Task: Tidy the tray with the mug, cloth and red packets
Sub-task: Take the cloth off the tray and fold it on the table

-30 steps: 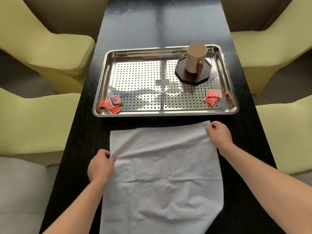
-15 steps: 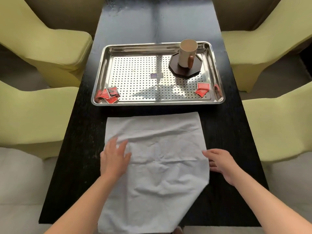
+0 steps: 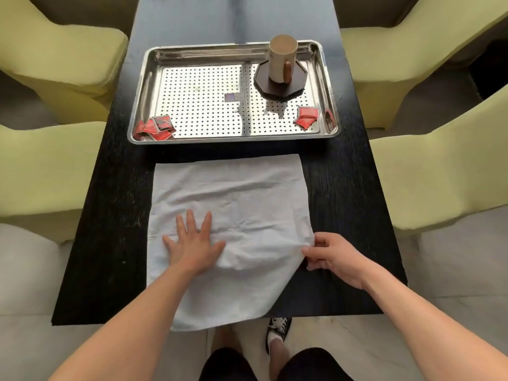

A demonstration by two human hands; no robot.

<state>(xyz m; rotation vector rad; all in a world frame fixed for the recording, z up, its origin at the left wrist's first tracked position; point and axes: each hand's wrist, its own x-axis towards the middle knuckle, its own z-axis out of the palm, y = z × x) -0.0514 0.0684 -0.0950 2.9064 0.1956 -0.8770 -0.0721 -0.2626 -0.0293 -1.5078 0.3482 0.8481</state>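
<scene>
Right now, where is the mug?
Head view: the mug stands upright on the dark octagonal coaster in the far right corner of the steel tray, beyond the cloth.

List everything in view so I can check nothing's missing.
table: one, black, between the armchairs
tray: one, silver, table's far half
mug: one, cream, on the coaster
coaster: one, dark, tray's far right
red packets: overlapping pile, tray's near-left corner; two, near-right corner
label: one, greyish, tray's centre
cloth: one, white, before the tray, overhanging the table's near edge
armchairs: four, yellow-green, two each side
shoe: one, black-and-white, floor beneath the cloth
left hand: flat on the cloth
right hand: pinches the cloth's right edge
</scene>
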